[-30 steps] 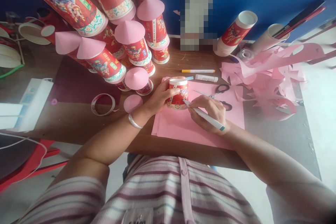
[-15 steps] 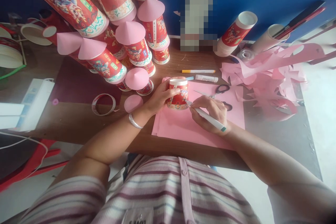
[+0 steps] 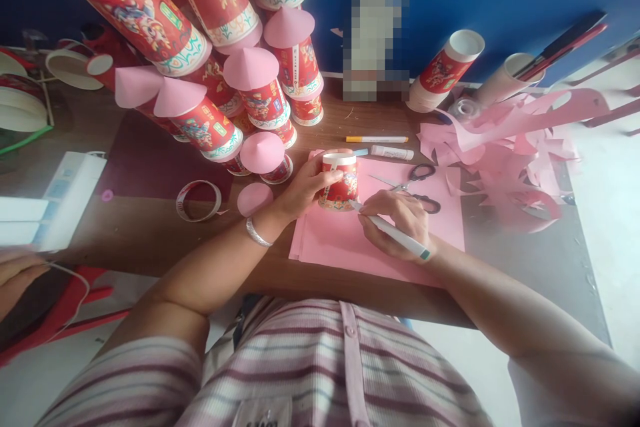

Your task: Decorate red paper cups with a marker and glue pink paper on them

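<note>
My left hand [image 3: 309, 185] is closed around a red printed paper cup [image 3: 349, 177], its thumb lying across the front. The cup's white rim faces up, and coloured marks run along its pale lower band. In my right hand [image 3: 397, 217] is a white marker [image 3: 400, 237] with a green end, its tip at the cup's lower right edge. Under both hands lie sheets of pink paper [image 3: 330, 247]. Scissors with dark handles [image 3: 423, 172] rest on the paper just beyond my right hand, blades apart.
Stacked red cups with pink cone tops [image 3: 250, 70] fill the back left. A yellow marker [image 3: 377, 139] and a glue stick [image 3: 393, 152] lie behind the paper. Pink scraps [image 3: 520, 147] heap at the right. Another person's hand [image 3: 17, 277] shows at the left edge.
The marker tip has moved down the cup to its lower edge, my right hand shifting slightly down and left. Another person's hand has come into view at the left.
</note>
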Demonstrator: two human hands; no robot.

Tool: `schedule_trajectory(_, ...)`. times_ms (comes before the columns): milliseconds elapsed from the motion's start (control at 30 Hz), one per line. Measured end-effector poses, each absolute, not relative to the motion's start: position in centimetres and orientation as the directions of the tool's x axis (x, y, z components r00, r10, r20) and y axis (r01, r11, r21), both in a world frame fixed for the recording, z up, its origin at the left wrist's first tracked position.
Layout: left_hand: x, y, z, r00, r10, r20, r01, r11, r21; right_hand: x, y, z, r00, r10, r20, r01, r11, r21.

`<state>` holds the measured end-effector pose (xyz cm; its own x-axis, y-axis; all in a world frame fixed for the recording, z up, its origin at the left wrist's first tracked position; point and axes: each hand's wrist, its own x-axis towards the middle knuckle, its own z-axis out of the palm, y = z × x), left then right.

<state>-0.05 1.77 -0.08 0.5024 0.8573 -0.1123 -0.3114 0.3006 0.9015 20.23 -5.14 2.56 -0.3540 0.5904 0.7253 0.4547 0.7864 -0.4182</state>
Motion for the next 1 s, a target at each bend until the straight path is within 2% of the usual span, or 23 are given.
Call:
schedule_trajectory(433,-0.25,1.87,-0.39,0.508,0.853,-0.124,-0.299,0.309,0.903,20.07,-5.24,2.71,-0.324,0.614,0.719,0.523,0.75,-0.405)
schedule_trajectory(1000,-0.12,1.82,-0.33,0.493,0.86,-0.13,-0.314,0.315,0.896,19.96,-5.09,2.65,-0.329,0.609,0.721,0.523,0.754,-0.398)
